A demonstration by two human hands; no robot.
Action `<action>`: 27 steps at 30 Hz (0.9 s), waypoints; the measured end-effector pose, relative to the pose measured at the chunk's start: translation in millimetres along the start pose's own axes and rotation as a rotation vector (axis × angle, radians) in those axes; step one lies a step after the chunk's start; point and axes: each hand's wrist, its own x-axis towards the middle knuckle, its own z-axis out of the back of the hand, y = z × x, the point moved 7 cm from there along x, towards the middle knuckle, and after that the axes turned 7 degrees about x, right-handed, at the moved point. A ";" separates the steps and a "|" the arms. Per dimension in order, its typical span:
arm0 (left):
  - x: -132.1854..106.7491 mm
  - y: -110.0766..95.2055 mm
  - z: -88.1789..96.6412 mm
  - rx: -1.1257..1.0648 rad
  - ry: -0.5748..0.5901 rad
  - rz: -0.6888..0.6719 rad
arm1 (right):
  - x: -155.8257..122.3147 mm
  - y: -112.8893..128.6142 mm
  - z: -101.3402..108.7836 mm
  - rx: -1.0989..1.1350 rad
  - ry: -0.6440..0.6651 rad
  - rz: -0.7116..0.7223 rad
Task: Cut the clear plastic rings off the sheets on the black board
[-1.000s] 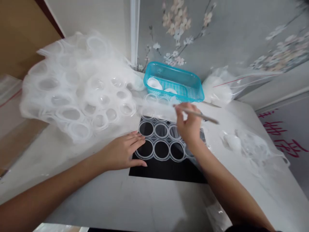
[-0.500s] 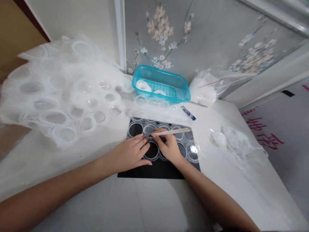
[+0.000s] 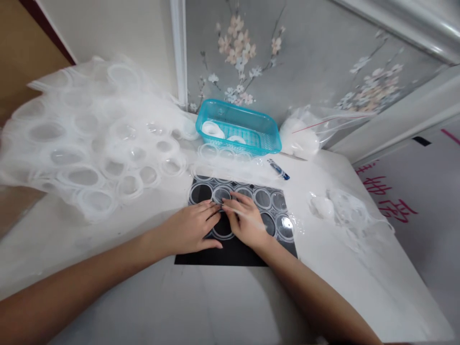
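Observation:
A clear plastic sheet with rows of round white-edged rings (image 3: 264, 197) lies on a black mat (image 3: 230, 255). My left hand (image 3: 192, 229) rests on the sheet's left side, palm down, its fingers stretched out. Pinched in my right hand (image 3: 248, 230) is a thin pale stick-like tool (image 3: 251, 219), blurred by motion. Its tip is close to my left fingertips, by a ring in the second row. The tool's exact kind and the tip's contact with the sheet cannot be made out.
A heap of ringed plastic sheets (image 3: 97, 139) fills the left. Behind the mat stand a blue basket (image 3: 258, 122) holding white rings, and a bag of white material (image 3: 300, 136). A blue-and-white cutter-like object (image 3: 278, 169) lies nearby. Plastic scraps (image 3: 347, 208) lie at right.
The tool in my right hand has swung from pointing right to slanting down across the back of the hand. My right hand has turned and shifted slightly; my left hand stays nearly in place.

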 end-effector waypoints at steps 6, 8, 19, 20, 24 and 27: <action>-3.0 14.3 -6.7 -0.207 0.174 0.096 | 48.4 -29.3 56.6 -0.332 -0.211 -0.112; -6.0 17.7 -5.9 -0.215 0.191 0.118 | 50.2 -47.5 88.5 -0.299 -0.399 -0.255; 28.2 -25.8 9.2 -0.036 -0.021 -0.090 | -30.0 -58.0 48.5 0.266 -0.215 -0.330; 33.5 -29.3 6.1 -0.016 0.008 -0.089 | -28.9 -59.5 49.2 0.268 -0.221 -0.332; 48.5 -31.4 -4.1 0.023 0.057 -0.051 | -23.2 -63.1 52.7 0.281 -0.234 -0.324; 51.3 -30.0 -9.5 0.023 0.063 -0.037 | -25.5 -62.2 52.0 0.279 -0.235 -0.318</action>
